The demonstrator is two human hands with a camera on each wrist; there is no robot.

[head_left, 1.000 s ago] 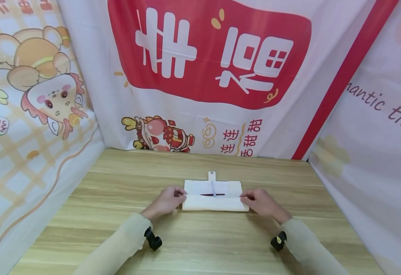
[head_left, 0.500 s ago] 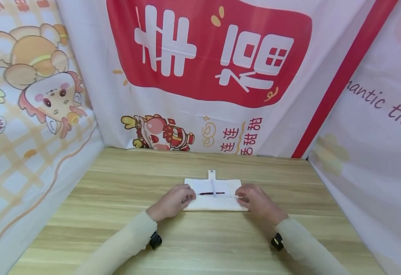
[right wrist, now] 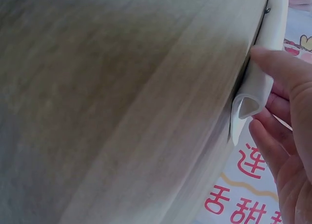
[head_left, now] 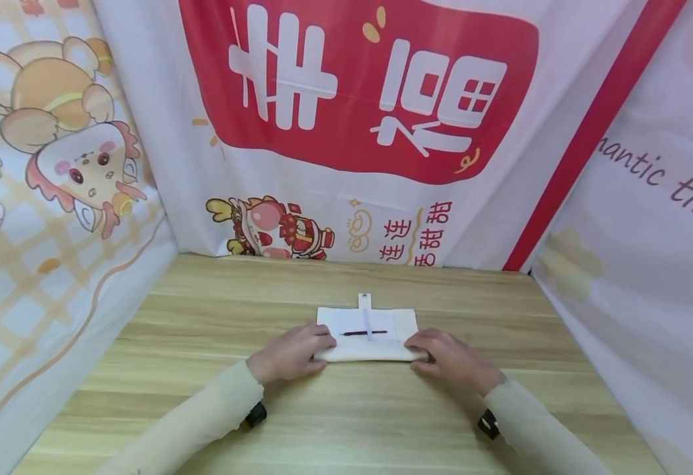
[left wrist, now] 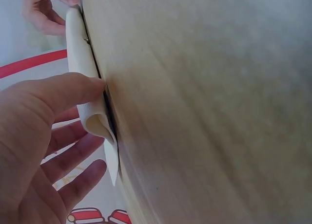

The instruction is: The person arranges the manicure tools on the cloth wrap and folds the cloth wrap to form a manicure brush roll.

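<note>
A cream roll-up pouch (head_left: 370,353) lies on the table with its near edge folded over. Across its white inside rests a slim dark-red pen (head_left: 355,334), crossed by a pale narrow band. A snap strap (head_left: 365,301) sticks out from the far edge. My left hand (head_left: 292,351) grips the folded roll at its left end, thumb low on the near side and fingers over the top. At the opposite end my right hand (head_left: 450,359) holds it the same way. In the left wrist view the pouch (left wrist: 80,53) shows a hollow, rounded fold; the right wrist view shows its other open end (right wrist: 248,104).
The wood-grain table (head_left: 346,422) runs out around the pouch. A printed white and red cloth (head_left: 358,145) hangs behind it, with further cloth walls at left (head_left: 61,198) and right (head_left: 637,264). Each wrist wears a small black camera (head_left: 256,415).
Both hands let go of the flap's upper corners, and the near fold has become lower, showing more of the pen. They now grip the roll's ends, thumbs at the near edge.
</note>
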